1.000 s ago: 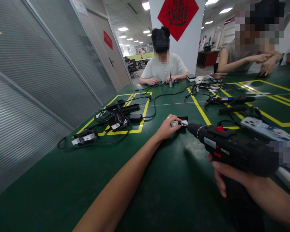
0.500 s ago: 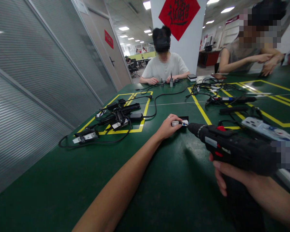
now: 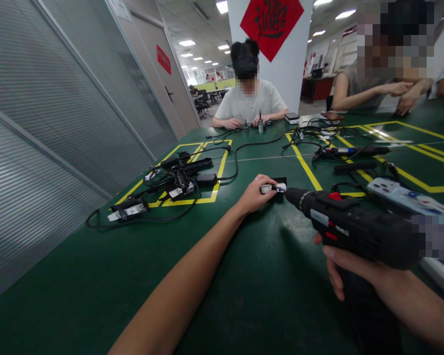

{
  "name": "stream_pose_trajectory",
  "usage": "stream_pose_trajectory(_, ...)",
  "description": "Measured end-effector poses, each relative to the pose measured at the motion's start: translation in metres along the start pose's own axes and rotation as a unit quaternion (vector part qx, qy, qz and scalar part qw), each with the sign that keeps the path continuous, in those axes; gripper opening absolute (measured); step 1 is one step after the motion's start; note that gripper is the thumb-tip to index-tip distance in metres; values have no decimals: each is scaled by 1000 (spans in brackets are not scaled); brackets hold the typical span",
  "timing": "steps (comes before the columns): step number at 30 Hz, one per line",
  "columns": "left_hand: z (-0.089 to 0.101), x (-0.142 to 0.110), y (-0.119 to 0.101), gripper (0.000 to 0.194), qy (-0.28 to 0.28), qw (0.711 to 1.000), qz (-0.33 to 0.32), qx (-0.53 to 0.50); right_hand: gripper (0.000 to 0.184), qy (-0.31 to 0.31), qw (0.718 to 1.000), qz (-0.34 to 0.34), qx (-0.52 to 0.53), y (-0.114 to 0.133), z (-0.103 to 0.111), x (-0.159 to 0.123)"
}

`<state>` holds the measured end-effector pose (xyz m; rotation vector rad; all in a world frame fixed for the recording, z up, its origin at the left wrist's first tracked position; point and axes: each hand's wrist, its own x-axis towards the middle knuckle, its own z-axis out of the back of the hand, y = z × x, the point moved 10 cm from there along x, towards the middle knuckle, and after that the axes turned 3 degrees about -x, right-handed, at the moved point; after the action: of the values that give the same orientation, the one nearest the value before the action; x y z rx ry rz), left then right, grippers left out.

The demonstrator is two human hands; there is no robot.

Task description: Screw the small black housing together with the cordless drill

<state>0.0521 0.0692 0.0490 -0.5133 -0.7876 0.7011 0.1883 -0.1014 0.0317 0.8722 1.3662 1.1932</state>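
Observation:
My right hand [image 3: 350, 268] is wrapped round the grip of a black cordless drill [image 3: 350, 222] with red switches. The drill lies level and points left, its chuck end close to a small black-and-white part [image 3: 280, 187] on the green table. Whether the bit touches the part cannot be made out. My left hand [image 3: 257, 193], a ring on one finger, holds that small part from the left side, fingers curled over it and thumb along its near edge. The part's exact kind is too small to tell.
Left of my arm lies a heap of black devices and cables [image 3: 183, 175] inside yellow tape. A white power strip [image 3: 410, 195] and more cables [image 3: 318, 135] are on the right. A person [image 3: 249, 103] sits opposite; another person [image 3: 377, 91] sits at the far right.
The whole view has shifted slightly. Both hands, the drill and the small part keep nearly the same places relative to each other.

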Motion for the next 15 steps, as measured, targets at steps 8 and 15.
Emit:
stream_pose_trajectory(8,0,-1,3,32,-16,1000,-7,-1,47,-6,1000,-17,-5,6,-3,-2)
stream_pose_trajectory(15,-2,-1,2,28,-10,1000,-14,-5,44,6,1000,-14,11,-1,-2,2)
